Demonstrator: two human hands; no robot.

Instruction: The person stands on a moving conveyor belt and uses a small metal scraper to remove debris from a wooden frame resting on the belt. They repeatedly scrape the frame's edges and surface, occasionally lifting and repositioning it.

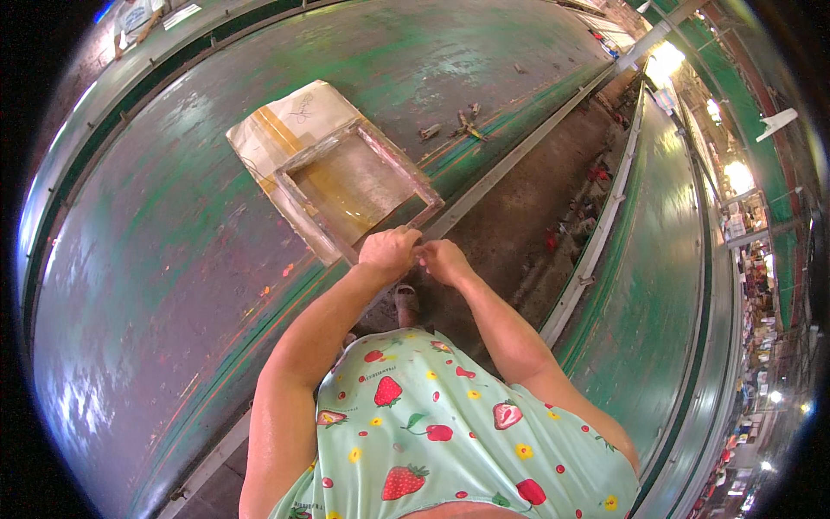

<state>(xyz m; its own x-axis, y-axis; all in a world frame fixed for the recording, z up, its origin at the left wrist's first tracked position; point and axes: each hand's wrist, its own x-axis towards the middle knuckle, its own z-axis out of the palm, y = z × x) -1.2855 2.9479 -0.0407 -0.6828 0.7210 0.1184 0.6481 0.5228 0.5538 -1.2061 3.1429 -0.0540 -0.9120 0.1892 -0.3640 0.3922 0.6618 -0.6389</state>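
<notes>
A wooden frame (294, 208) with a see-through mesh or film across it lies on a flattened cardboard piece (259, 130). Brownish tape runs along the frame's rails and over the cardboard. At the frame's near edge is my left hand (391, 251), its fingers curled closed. My right hand (443, 261) sits just to the right of it, fingertips pinched together and almost meeting the left hand. Whatever lies between the fingers is hidden or too small to make out.
Under the cardboard stretches a long green-stained table (156, 277). Small scraps (467, 125) lie on it beyond the frame. A dirty aisle (519, 208) with litter separates it from a second green table (640, 259) at right. Another person (134, 22) stands far left.
</notes>
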